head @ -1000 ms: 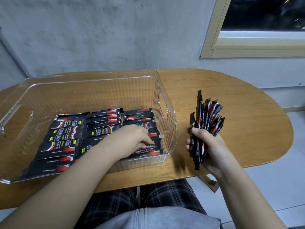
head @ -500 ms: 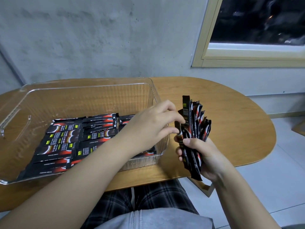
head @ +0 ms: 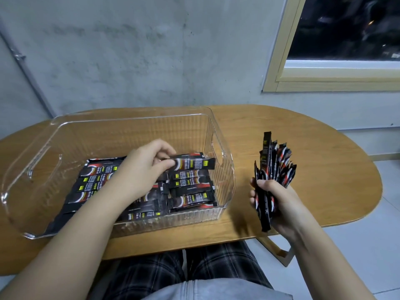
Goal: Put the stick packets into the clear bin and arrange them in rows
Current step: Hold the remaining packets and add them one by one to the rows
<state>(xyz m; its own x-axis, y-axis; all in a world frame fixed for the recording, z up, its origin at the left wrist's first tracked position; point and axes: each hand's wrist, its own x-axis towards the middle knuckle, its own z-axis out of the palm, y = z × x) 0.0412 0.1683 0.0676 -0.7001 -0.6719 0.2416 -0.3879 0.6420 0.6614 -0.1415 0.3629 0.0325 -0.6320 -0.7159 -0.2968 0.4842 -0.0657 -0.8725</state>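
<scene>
A clear ribbed bin (head: 225, 185) stands on the wooden table. Several black-and-red stick packets (head: 190, 187) lie flat in rows on its floor. My left hand (head: 145, 167) is inside the bin and pinches one stick packet (head: 194, 163) by its left end, holding it level above the right-hand row. To the right of the bin, above the table, my right hand (head: 279, 202) grips a fanned bundle of stick packets (head: 273, 169) standing upright. My left forearm hides part of the middle rows.
The oval wooden table (head: 303, 135) has bare surface to the right of the bin and behind it. A grey wall and a window frame (head: 281, 61) stand behind. My lap in checked trousers is below the table's front edge.
My left hand reached from the bin to the bundle, took one packet and carried it back over the bin's right-hand row. My right hand kept holding the bundle.
</scene>
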